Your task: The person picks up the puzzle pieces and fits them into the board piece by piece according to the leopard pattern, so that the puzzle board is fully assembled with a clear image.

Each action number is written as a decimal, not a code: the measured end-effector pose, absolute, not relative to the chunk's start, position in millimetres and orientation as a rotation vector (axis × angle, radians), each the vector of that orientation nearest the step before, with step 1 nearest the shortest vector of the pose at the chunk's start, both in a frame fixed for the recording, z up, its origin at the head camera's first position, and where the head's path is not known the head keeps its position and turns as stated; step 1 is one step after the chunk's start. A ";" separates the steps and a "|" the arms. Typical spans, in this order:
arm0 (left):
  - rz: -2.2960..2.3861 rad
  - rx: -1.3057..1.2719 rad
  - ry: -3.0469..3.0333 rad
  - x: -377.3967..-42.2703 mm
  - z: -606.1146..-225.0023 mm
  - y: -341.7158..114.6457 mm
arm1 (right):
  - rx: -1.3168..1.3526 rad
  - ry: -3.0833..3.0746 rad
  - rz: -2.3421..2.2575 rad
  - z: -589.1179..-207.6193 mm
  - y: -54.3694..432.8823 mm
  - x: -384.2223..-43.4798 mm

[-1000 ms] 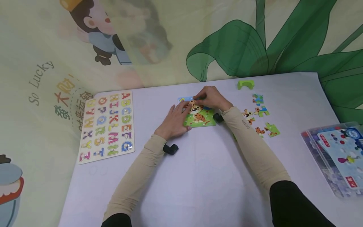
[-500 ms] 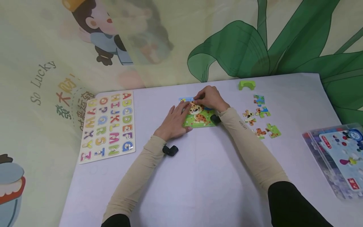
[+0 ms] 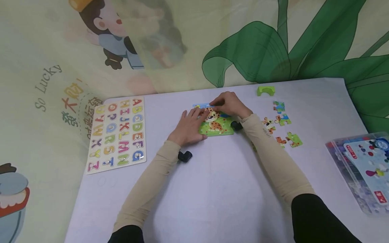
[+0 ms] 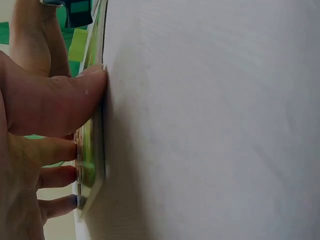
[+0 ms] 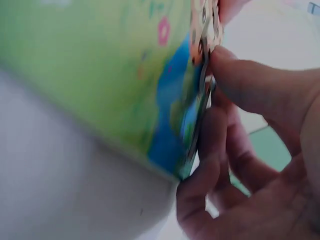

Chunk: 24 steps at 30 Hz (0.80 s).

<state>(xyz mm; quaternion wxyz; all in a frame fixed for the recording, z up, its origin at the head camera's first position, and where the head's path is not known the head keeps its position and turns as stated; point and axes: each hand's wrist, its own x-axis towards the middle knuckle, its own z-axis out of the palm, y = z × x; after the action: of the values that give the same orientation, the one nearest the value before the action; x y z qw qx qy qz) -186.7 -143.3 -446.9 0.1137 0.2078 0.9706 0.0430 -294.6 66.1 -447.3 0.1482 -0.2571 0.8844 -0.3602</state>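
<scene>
Pinching at the far edge of the leopard puzzle (image 3: 215, 126) with thumb and fingers of the right hand (image 3: 231, 103); cannot tell a loose piece from the board within that grip. Touching the same puzzle's left side with the extended, unclenched fingers of the left hand (image 3: 189, 128), thumb at the near edge. Close by the puzzle's right edge, a black wrist camera (image 3: 236, 126). Beneath, white cloth (image 3: 212, 189), with only a narrow strip between puzzle and far edge, then the printed backdrop (image 3: 170, 81). Toward the body, a broad stretch of cloth between the two tan sleeves (image 3: 152, 182), with ample room for drawing back. Rightward, beyond the right wrist, loose jigsaw pieces (image 3: 294, 139), some near the sleeve; past those, near the far edge, a green arch block (image 3: 266, 90). Along the cloth's left edge, an alphabet board (image 3: 117, 135). Far right, well apart, a clear lidded box (image 3: 364, 168), cut off by the view.
</scene>
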 end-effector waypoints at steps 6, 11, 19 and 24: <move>0.137 0.595 2.857 -187.6 -443.8 -139.1 | -0.736 2.566 -1.033 -443.5 84.6 -296.2; 0.187 0.566 2.856 -186.0 -447.0 -138.8 | -0.710 2.617 -1.023 -436.2 109.9 -296.3; 0.156 0.557 2.855 -187.7 -446.5 -135.9 | -0.549 2.703 -1.019 -426.5 171.6 -296.1; 0.148 0.571 2.861 -189.0 -445.7 -134.2 | -0.437 2.750 -1.010 -422.8 204.6 -292.1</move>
<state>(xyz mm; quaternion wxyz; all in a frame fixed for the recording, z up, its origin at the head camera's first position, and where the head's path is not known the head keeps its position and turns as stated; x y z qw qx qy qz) -189.0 -134.2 -445.7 0.1100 0.1943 0.9735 0.0505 -292.1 204.6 -422.8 0.0897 -0.1469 0.9246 -0.3398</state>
